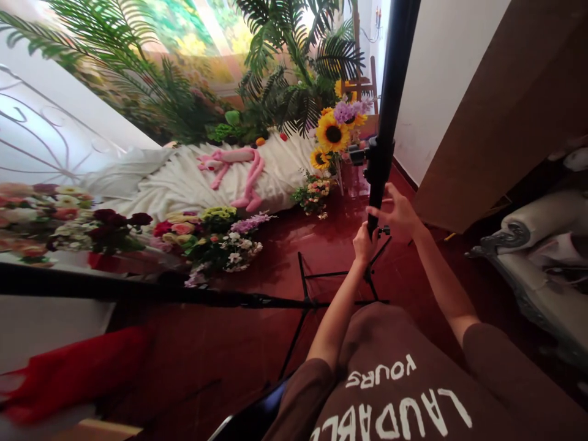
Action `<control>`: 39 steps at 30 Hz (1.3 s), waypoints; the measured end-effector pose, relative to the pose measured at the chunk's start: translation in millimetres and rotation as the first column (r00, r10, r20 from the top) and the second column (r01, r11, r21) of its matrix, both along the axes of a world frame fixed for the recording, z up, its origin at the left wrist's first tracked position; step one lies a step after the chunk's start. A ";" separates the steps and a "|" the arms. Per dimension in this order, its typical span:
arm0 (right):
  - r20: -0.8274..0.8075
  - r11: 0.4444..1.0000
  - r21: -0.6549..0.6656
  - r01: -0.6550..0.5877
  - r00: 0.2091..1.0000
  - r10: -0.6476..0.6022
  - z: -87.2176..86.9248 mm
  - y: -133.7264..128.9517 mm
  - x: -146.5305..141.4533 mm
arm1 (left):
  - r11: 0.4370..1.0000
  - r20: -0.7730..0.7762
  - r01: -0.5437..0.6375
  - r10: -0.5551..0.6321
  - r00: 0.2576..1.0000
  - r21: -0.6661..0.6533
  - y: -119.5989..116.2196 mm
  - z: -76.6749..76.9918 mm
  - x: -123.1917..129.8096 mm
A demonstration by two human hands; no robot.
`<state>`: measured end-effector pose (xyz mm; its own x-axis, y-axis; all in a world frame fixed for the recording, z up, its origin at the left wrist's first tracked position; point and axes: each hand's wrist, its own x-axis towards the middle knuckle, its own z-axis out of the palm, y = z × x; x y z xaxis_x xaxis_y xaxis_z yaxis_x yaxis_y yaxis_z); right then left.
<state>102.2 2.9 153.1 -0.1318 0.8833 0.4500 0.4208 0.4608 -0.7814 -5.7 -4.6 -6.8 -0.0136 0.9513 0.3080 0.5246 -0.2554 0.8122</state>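
Clock directions as seen in head view, from its centre.

- Black pole [394, 79]: runs from 1 o'clock down to 3 o'clock. Left hand [364, 245], 3 o'clock, fingers wrapped round its lower part.
- Right hand [400, 213], 3 o'clock, just above the left: fingers spread, no closed grip; thumb reaches across the pole, contact cannot be confirmed.
- State of assembly: pole sections meet at collar [380, 153], 2 o'clock. Neither hand is on the side knob [357, 155] or the lower knob [384, 231]; tightness of both cannot be told. Judged in place but unconfirmed as locked.
- Second pole [184, 293], 8 o'clock, meets spread legs [293, 343] near 6 o'clock.
- Nearby: sunflowers [331, 133], 1 o'clock; pink toy [252, 177] on white cloth [172, 184], 10 o'clock.
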 end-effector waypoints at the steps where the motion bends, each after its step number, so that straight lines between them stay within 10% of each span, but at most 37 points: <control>1: 0.047 1.000 -0.016 -0.026 0.999 0.027 -13.9 -7.8 9.6 | 1.000 -0.005 0.000 0.000 1.000 0.002 0.1 -0.8 -0.2; 6: 0.261 0.996 -0.061 0.067 0.964 -0.049 -86.4 -43.1 42.3 | 1.000 -0.034 -0.011 0.012 0.999 0.026 1.3 -5.0 -0.2; 11: 0.272 0.995 -0.035 0.091 0.959 -0.078 -118.9 -55.0 44.4 | 0.998 -0.044 -0.005 0.007 0.999 0.063 3.0 -9.3 0.6; 24: -0.220 0.915 -0.310 0.259 0.916 -0.334 -134.0 -29.8 16.9 | 0.997 -0.018 0.014 -0.013 1.000 0.077 5.4 -11.6 0.4; 30: -0.488 0.711 -0.690 0.136 0.638 -0.596 -129.5 -10.0 3.5 | 0.998 -0.009 0.035 -0.034 0.999 0.058 1.9 -8.5 -1.6; 39: -0.647 0.656 -0.745 -0.125 0.375 -0.663 -145.0 -48.3 -4.0 | 0.993 0.220 0.121 -0.115 0.969 -0.013 -15.5 -1.7 -10.2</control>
<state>98.2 -45.4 8.1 0.2536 0.8288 -0.4988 -0.6171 -0.2585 -0.7432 -15.9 -20.2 -8.5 0.0349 0.9578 0.2854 0.3009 -0.2824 0.9109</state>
